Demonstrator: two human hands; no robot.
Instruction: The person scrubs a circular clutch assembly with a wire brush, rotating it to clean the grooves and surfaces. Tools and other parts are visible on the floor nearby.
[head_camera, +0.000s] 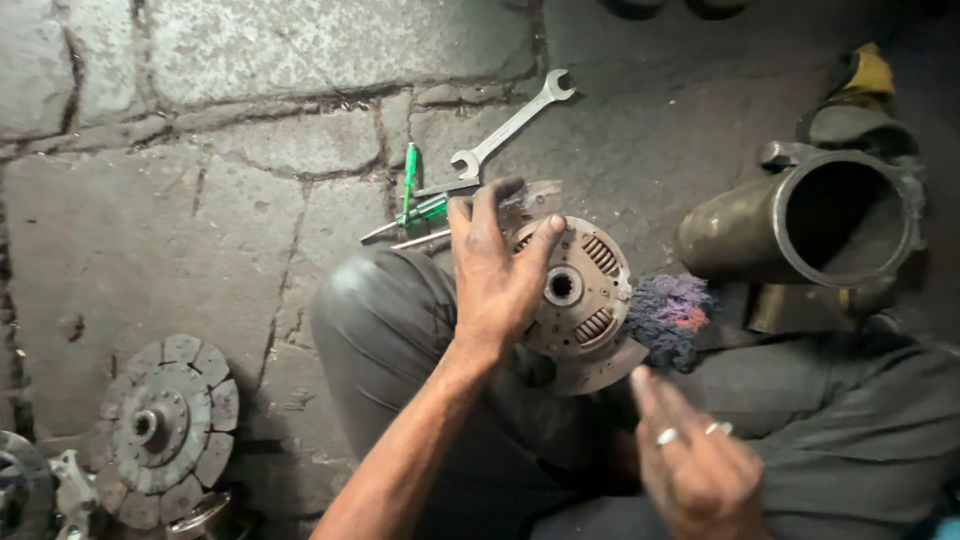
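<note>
left hand (497, 285) fingers (478, 215) are clamping round metal disc (582, 300), lying under them | right hand (695, 470) fingers are spreading apart, hanging just below disc, holding nothing

Landmark: wide metal pipe (800, 225), lying on side, mouth open toward camera. Purple-blue rag (672, 318) just left of pipe. Open-ended spanner (512, 124) and green-handled screwdrivers (412, 195) well left, on stone floor (180, 230). Second clutch disc (165, 430) far lower left of pipe.
</note>
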